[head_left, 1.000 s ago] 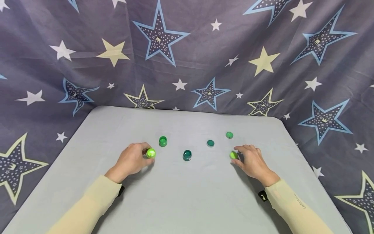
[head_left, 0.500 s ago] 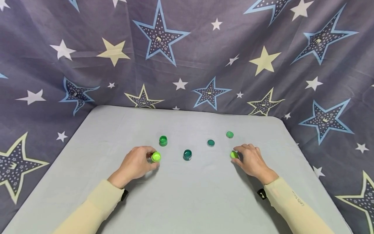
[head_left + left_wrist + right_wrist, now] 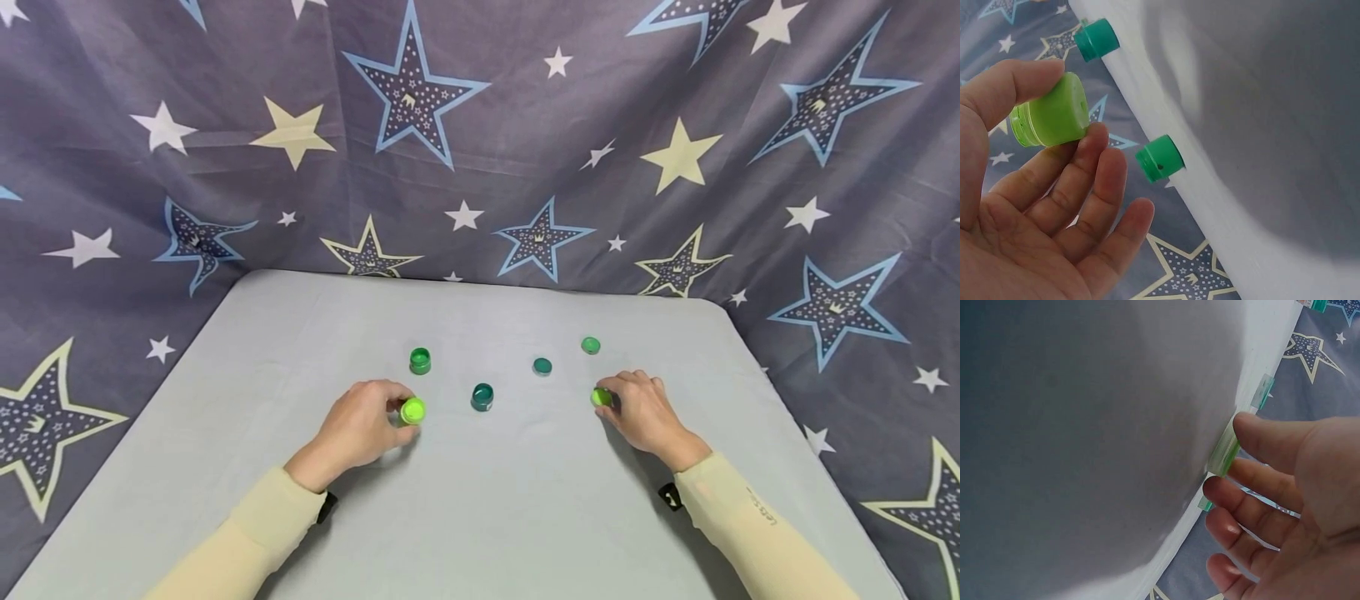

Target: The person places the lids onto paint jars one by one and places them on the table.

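Observation:
My left hand (image 3: 365, 425) pinches a small lime-green paint jar (image 3: 412, 411) between thumb and fingers, its open mouth facing up. The left wrist view shows the same jar (image 3: 1057, 111) off the table. With thumb and fingers at opposite edges, my right hand (image 3: 647, 417) grips a flat lime-green lid (image 3: 602, 397) low at the tabletop; its clear rim (image 3: 1222, 450) shows in the right wrist view. Between the hands stands an uncovered dark teal jar (image 3: 482, 397). A mid-green jar (image 3: 420, 361), also uncovered, is just beyond the left hand.
Two loose lids lie on the white table (image 3: 480, 517): a teal lid (image 3: 542, 367) right of centre and a green lid (image 3: 591, 345) farther back. A star-patterned dark curtain (image 3: 480, 150) hangs behind the table and along both sides.
My left hand has moved right and slightly nearer with the lime-green jar. The right hand stays at the lime-green lid, nearly still; the other jars and lids keep their places.

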Demonstrator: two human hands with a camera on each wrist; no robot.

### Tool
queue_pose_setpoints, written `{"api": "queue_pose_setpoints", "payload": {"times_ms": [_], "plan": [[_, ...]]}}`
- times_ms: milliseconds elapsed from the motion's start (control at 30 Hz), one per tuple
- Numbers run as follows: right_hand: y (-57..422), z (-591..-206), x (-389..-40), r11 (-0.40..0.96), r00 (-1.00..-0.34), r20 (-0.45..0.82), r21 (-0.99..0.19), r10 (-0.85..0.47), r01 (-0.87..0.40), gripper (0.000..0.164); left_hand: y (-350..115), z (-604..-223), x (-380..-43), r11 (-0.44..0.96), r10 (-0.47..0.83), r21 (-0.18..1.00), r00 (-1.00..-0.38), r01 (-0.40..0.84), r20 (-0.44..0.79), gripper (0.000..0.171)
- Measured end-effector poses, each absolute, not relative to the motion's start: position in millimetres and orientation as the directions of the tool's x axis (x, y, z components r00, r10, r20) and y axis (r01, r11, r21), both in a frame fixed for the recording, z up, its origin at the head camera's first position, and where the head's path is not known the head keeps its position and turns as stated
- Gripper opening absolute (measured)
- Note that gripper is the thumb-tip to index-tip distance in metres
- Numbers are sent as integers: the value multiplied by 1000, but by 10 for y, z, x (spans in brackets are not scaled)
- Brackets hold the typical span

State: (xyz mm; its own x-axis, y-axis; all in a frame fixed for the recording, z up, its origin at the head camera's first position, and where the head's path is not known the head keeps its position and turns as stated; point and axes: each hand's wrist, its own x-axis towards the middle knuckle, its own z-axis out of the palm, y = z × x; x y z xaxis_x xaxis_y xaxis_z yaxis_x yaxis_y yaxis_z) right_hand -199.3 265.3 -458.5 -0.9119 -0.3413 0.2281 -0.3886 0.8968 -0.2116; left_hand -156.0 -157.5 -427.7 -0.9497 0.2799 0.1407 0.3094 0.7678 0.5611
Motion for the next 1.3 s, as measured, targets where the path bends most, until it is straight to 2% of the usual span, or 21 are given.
{"api": "queue_pose_setpoints", "payload": {"times_ms": [367,967,1300], "plan": [[2625,-4560,-1957,890,-904,254,-218,-345,-401,27,-1493,-4282,-1504,762,288,557,-943,331,166,26],[2514,-4432,-1755,862,-895,272,-276,-353,-424,32,-1353,-4261,-1438,753,305,560,-937,346,169,27],[2433,-4398,-1703,840,-884,293,-306,-365,-448,29,-1305,-4254,-1416,740,325,563,-928,369,181,25]]}}
